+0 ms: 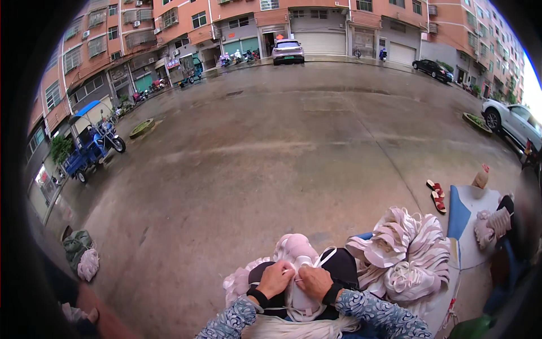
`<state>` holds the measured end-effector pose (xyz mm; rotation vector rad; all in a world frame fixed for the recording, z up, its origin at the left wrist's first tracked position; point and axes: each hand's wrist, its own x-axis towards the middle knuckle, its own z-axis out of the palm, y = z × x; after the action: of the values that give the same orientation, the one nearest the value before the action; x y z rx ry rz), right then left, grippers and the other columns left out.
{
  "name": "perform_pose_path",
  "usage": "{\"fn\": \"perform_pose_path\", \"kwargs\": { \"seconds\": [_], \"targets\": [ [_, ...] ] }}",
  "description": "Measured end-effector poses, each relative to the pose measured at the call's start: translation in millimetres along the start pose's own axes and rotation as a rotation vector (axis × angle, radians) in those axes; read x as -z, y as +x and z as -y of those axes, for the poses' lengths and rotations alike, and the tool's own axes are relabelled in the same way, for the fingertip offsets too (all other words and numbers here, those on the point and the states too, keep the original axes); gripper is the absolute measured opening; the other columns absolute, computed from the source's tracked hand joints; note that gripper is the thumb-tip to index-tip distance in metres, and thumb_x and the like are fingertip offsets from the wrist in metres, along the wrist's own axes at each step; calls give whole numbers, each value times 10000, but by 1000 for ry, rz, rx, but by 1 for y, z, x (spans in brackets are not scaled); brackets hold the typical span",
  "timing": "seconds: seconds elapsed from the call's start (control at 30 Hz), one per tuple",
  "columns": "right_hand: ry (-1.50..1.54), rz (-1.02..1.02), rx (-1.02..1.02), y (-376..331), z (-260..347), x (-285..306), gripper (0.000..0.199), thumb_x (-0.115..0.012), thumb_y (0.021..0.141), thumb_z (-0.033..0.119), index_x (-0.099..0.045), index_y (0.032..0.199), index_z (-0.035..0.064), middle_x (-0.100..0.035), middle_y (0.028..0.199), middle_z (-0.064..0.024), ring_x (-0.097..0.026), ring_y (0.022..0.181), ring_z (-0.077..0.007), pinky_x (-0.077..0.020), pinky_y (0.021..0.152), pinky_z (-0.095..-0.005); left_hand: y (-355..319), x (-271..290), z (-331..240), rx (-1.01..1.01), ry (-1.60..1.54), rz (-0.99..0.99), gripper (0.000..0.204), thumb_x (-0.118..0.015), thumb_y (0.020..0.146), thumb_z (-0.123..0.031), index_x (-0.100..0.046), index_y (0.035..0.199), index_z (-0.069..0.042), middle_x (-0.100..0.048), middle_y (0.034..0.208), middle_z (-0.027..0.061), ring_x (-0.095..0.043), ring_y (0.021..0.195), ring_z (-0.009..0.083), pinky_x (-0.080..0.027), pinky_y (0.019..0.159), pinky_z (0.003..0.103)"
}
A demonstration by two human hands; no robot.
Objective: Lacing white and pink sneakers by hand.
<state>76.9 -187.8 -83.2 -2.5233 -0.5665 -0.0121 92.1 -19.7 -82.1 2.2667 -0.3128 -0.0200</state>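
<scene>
Both hands meet low in the middle of the head view over a pale pink padded garment piece [298, 265], a soft moulded cup shape with a white strap looping off its upper right edge. It lies on top of a black piece of fabric [344, 266] spread across the person's lap, with more pale pink pieces bunched at the left. The left hand [275, 279] is curled, its fingers closed and pinching the piece at its left edge. The right hand [314, 281] is likewise curled, fingertips pinched on the same piece just beside the left hand's; the two sets of fingertips almost touch. What exactly sits between the fingertips is too small to tell. Both wrists wear dark bands, and the sleeves are blue-grey with a swirl pattern.

Just right of the hands rises a tall stack of similar pale pink and white pieces [406, 254], fanned and nested, close to the right forearm. Beyond it a blue and white mat [471, 209] lies on the ground, with a pair of red sandals [436, 195] near its left edge. To the left the wet concrete yard [271, 147] runs wide and open towards the buildings; a grey-green bundle [79, 251] sits well apart at the lower left, and a blue three-wheeled cart [90, 144] stands far off.
</scene>
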Motion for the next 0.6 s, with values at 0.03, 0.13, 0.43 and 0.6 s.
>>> {"fn": "perform_pose_path", "kwargs": {
  "seconds": [0.03,0.13,0.43,0.6],
  "targets": [
    [-4,-1,3,0,-1,0,248,-621,823,267,-543,839,32,-628,777,-194,-640,726,-390,-508,621,-486,-1,3,-2,56,-60,-35,162,-565,853,-186,-597,877,-29,-652,811,196,-616,791,410,-493,690,460],
    [35,24,12,0,-2,2,257,-611,826,277,-541,824,29,-628,770,-199,-638,717,-393,-505,617,-490,-12,1,-3,-114,76,-36,156,-579,865,-197,-590,921,-51,-635,860,156,-627,782,394,-503,686,468],
    [6,31,-19,1,1,4,237,-592,820,275,-579,838,38,-636,770,-203,-646,719,-385,-513,627,-480,-33,6,-20,-206,301,126,403,-582,808,-189,-456,1138,5,-484,1094,232,-593,909,432,-498,745,491],
    [-52,87,25,-2,1,0,270,-598,838,308,-611,840,39,-651,804,-180,-653,732,-373,-517,622,-472,-30,-4,-19,-98,299,139,323,-540,811,-97,-473,1107,12,-490,1063,236,-582,921,439,-491,753,500]
  ]
}}
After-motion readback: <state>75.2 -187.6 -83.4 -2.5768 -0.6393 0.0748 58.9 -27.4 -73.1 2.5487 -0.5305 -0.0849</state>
